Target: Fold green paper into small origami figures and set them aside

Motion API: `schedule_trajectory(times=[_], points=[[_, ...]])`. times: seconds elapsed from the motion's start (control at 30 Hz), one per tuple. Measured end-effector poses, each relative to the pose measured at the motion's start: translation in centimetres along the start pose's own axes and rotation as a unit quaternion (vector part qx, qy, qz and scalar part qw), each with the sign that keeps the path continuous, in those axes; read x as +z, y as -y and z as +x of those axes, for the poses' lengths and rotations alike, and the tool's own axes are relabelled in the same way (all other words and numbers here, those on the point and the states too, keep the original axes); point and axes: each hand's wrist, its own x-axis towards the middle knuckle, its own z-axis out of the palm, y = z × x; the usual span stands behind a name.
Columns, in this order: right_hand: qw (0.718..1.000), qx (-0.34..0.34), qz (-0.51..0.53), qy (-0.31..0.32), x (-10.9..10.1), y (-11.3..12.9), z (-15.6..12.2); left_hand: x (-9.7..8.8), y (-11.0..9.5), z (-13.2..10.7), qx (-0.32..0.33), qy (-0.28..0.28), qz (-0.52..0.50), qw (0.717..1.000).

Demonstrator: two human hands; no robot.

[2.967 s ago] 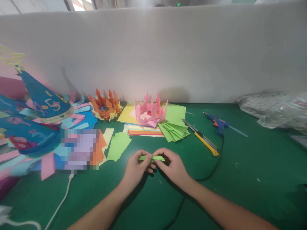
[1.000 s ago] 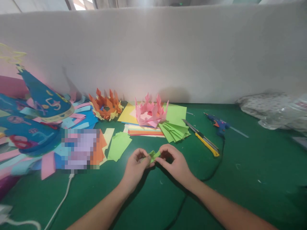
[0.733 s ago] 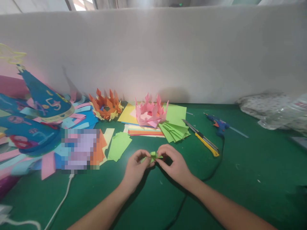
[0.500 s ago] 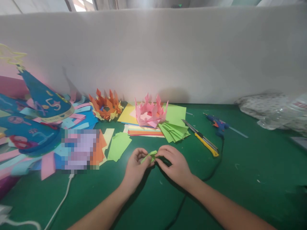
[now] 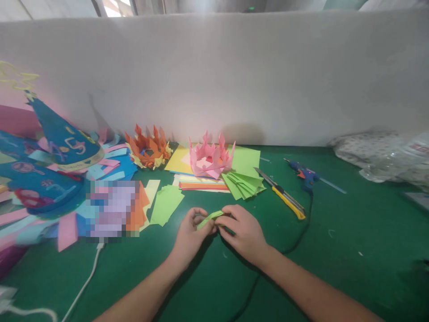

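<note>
Glare above your white partition (image 5: 214,76) | soft shadows beneath your left hand (image 5: 188,237) and right hand (image 5: 246,235) | right edge dimmer | fine detail smeared | left patch pixelated

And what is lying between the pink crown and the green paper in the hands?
In the head view, stacked coloured sheets nearer the pink crown, then green tabletop nearer the green paper.

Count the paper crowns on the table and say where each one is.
2. The orange crown is at the back, left of centre; the pink crown is to its right, on coloured paper. Others could be hidden behind the blue hats.
</note>
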Motion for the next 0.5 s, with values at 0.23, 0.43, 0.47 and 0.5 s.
schedule_trajectory(times=[0.23,0.43,0.47,0.5], points=[[0.998,-0.055,-0.008,0.010,-0.36,-0.13,0.17,-0.23,0.01,0.13,-0.010,-0.007,-0.032,0.999],[0.998,-0.004,0.044,-0.045,-0.58,0.16,0.15,-0.05,-0.13,0.03,0.002,-0.031,-0.037,0.999],[0.998,-0.004,0.035,-0.045,-0.64,0.15,0.16,-0.02,-0.10,0.03,0.008,-0.034,-0.031,0.999],[0.999,-0.007,0.021,-0.041,-0.72,0.14,0.18,-0.01,-0.07,0.04,0.017,-0.037,-0.023,0.999]])
